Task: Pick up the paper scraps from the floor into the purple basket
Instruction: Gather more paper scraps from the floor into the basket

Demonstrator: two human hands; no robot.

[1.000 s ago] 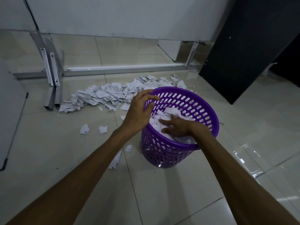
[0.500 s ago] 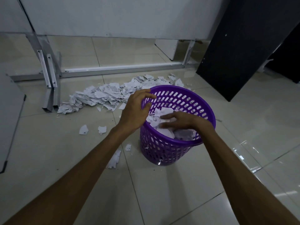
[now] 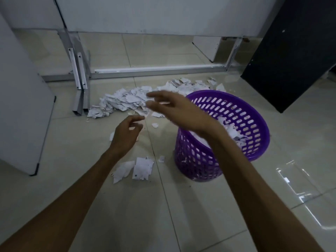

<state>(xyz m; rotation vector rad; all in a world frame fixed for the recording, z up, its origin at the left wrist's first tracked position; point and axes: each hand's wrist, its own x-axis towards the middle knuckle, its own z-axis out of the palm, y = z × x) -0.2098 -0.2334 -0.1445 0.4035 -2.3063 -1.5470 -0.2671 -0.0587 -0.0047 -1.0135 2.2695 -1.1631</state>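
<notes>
Reaching right hand [image 3: 174, 110] forward, fingers extended, blurred.

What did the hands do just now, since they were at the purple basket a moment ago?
The left hand let go of the purple basket's rim and moved out over the floor, fingers loosely curled, holding nothing. The right hand came up out of the basket and reaches, fingers spread, toward the paper scraps pile. The basket, the scraps inside it and the pile stayed put.
</notes>
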